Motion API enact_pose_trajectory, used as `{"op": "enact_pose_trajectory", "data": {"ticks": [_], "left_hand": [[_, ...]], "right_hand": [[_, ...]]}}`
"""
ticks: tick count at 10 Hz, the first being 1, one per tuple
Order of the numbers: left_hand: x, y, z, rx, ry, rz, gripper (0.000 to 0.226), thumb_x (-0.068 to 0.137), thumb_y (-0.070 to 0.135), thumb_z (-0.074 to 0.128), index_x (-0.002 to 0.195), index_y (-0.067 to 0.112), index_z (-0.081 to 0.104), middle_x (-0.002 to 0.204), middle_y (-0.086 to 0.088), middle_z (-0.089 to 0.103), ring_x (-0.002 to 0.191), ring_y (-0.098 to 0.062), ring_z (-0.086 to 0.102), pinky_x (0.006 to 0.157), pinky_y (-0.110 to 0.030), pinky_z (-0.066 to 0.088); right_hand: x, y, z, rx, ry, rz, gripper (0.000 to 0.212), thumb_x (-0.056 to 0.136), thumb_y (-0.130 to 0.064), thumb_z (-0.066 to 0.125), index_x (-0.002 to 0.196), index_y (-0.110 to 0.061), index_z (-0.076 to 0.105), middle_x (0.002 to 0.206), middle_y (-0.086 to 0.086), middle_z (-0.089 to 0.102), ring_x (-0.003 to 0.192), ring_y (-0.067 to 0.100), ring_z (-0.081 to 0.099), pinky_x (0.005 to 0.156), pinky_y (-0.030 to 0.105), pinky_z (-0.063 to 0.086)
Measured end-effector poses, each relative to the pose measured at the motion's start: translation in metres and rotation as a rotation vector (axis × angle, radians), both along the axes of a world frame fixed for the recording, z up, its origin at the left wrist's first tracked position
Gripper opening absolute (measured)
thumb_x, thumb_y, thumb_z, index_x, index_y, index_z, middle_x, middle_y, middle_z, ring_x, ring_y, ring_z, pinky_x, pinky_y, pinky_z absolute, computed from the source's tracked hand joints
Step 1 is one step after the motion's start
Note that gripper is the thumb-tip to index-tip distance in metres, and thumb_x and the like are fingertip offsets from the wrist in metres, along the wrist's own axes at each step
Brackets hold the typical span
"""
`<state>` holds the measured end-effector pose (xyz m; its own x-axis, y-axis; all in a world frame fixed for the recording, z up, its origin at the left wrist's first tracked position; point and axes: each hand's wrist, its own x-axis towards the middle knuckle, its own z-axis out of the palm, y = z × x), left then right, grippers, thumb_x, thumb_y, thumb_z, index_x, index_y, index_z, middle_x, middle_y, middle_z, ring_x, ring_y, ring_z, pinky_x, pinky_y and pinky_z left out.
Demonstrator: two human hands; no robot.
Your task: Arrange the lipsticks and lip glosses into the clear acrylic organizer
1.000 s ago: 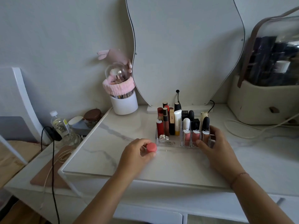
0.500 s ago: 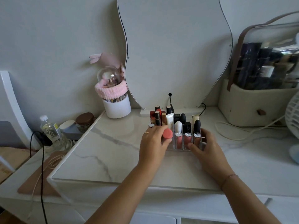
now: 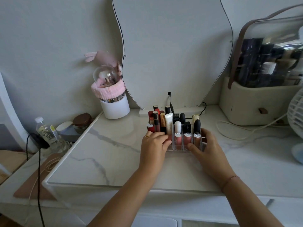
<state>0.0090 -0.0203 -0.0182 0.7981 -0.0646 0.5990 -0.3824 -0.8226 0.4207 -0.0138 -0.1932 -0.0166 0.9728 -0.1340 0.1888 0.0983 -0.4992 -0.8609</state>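
The clear acrylic organizer (image 3: 180, 149) stands on the marble tabletop (image 3: 106, 153) in front of the mirror. It holds several upright lipsticks and glosses, among them a white tube (image 3: 168, 122) and three pink glosses (image 3: 187, 139) in the front row. My left hand (image 3: 154, 145) is at the organizer's front-left corner, fingers curled over a pink-capped lipstick (image 3: 169, 141) that is mostly hidden. My right hand (image 3: 208, 148) grips the organizer's front-right corner.
A white brush holder with a pink band (image 3: 114, 107) stands at the back left, a wavy mirror (image 3: 172, 46) behind the organizer. A beige cosmetic case (image 3: 255, 102), a white cable (image 3: 246, 133) and a fan (image 3: 295, 115) are on the right. A water bottle (image 3: 46, 130) and black cable (image 3: 39, 161) lie left.
My left hand carried the pink-capped lipstick from the tabletop rightward to the organizer's front-left corner, where it is now mostly hidden. My right hand stayed on the organizer.
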Motion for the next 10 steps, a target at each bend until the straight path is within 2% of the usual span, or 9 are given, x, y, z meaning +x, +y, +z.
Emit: {"op": "enact_pose_trajectory", "data": {"ticks": [2,3,4,5,6,7,8,9,10], "left_hand": [[-0.005,0.009,0.002,-0.07,-0.063,0.008,0.026,0.071,0.024,0.078,0.093,0.011,0.072,0.095,-0.003,0.066,0.091,-0.023,0.055,0.081,-0.027,0.041],[-0.011,0.021,0.0,-0.168,-0.099,0.078,0.034,0.064,0.026,0.083,0.088,0.013,0.063,0.092,0.001,0.055,0.09,-0.018,0.051,0.079,-0.029,0.042],[-0.015,0.032,-0.008,-0.326,0.027,0.163,0.056,0.063,0.028,0.083,0.105,0.011,0.052,0.104,0.002,0.05,0.099,-0.02,0.05,0.086,-0.033,0.043],[-0.013,0.035,-0.013,-0.352,0.244,0.104,0.064,0.07,0.031,0.079,0.124,0.013,0.05,0.114,0.003,0.059,0.107,-0.018,0.055,0.087,-0.028,0.044],[-0.012,0.034,-0.011,-0.351,0.272,0.058,0.051,0.074,0.029,0.075,0.121,0.022,0.058,0.105,0.012,0.067,0.1,-0.011,0.062,0.079,-0.02,0.046],[-0.014,0.033,-0.012,-0.361,0.242,0.079,0.05,0.075,0.029,0.074,0.122,0.022,0.058,0.097,0.021,0.062,0.093,-0.004,0.062,0.072,-0.007,0.041],[-0.018,0.031,-0.011,-0.353,0.251,0.058,0.047,0.076,0.029,0.074,0.12,0.023,0.059,0.094,0.02,0.064,0.084,0.001,0.06,0.066,-0.003,0.039],[-0.017,0.031,-0.012,-0.353,0.298,0.066,0.053,0.076,0.034,0.073,0.124,0.019,0.054,0.111,0.005,0.066,0.103,-0.013,0.06,0.081,-0.022,0.048],[-0.036,0.031,-0.023,-0.257,0.103,0.161,0.076,0.069,0.038,0.077,0.132,0.008,0.047,0.123,-0.007,0.059,0.111,-0.027,0.058,0.091,-0.037,0.051]], "right_hand": [[0.001,0.0,-0.001,-0.007,-0.002,0.005,0.063,0.082,-0.033,0.068,0.137,-0.026,0.038,0.133,0.0,0.052,0.119,0.022,0.053,0.1,0.047,0.044],[0.001,-0.001,-0.001,-0.018,-0.002,0.005,0.064,0.082,-0.033,0.068,0.137,-0.026,0.037,0.134,0.0,0.051,0.12,0.023,0.052,0.101,0.048,0.044],[0.001,-0.001,-0.001,-0.026,0.002,0.0,0.066,0.08,-0.029,0.069,0.137,-0.026,0.037,0.133,0.001,0.052,0.119,0.024,0.052,0.101,0.048,0.044],[0.001,-0.001,-0.001,-0.023,-0.025,-0.007,0.064,0.079,-0.023,0.07,0.135,-0.027,0.041,0.13,-0.002,0.054,0.115,0.021,0.055,0.098,0.044,0.046],[0.001,-0.002,0.0,-0.027,-0.025,-0.025,0.061,0.078,-0.019,0.072,0.133,-0.025,0.045,0.126,-0.004,0.058,0.112,0.017,0.057,0.093,0.036,0.047],[0.003,-0.002,-0.002,-0.031,-0.053,-0.043,0.055,0.078,-0.016,0.071,0.128,-0.025,0.05,0.114,-0.007,0.061,0.105,0.017,0.059,0.083,0.027,0.044],[0.003,-0.002,-0.004,-0.043,-0.051,-0.041,0.053,0.078,-0.014,0.069,0.127,-0.026,0.05,0.112,-0.007,0.062,0.101,0.015,0.059,0.081,0.025,0.043],[0.006,-0.001,0.0,-0.038,-0.015,-0.036,0.055,0.08,-0.017,0.068,0.13,-0.024,0.047,0.123,-0.001,0.058,0.11,0.018,0.057,0.089,0.028,0.046],[-0.009,0.003,0.002,-0.039,0.003,-0.124,0.073,0.08,-0.019,0.072,0.142,-0.009,0.036,0.143,0.009,0.043,0.128,0.025,0.047,0.103,0.034,0.039]]}}
